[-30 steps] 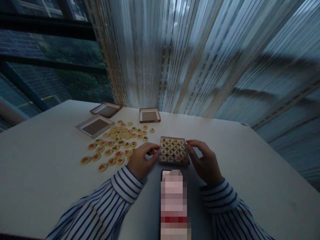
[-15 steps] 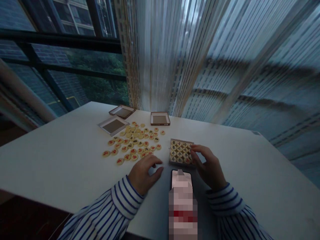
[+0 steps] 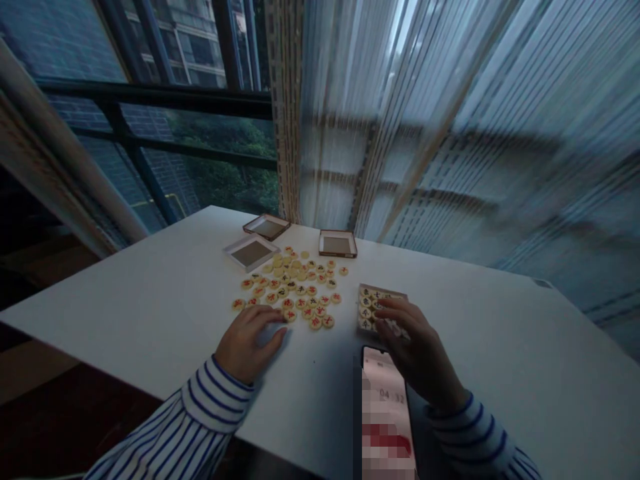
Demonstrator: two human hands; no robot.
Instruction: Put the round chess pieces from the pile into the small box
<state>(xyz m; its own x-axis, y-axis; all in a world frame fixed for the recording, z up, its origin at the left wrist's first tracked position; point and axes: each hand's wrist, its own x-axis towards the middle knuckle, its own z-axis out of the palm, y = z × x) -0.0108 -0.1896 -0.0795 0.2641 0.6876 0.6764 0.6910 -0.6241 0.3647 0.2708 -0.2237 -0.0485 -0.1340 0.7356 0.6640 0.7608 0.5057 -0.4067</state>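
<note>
Round xiangqi pieces with red or black characters lie scattered over the middle of the white table. My left hand is at their near edge, palm down, thumb apart from the fingers. Its fingertips reach a red-marked piece; whether they touch it I cannot tell. To the right, a shallow square box holds pieces in rows. Over this box hovers my right hand, fingers and thumb apart with no piece visible between them. It hides much of the box's right side.
A phone lies in front of the box, its lower part pixelated. Behind the scattered pieces lie a shallow light tray and two brown-edged box parts, one left and one right. Curtains hang beyond the table.
My left hand has moved left to the scattered pieces. My right hand has shifted from the box's right edge to above its pieces. The view has turned slightly left.
</note>
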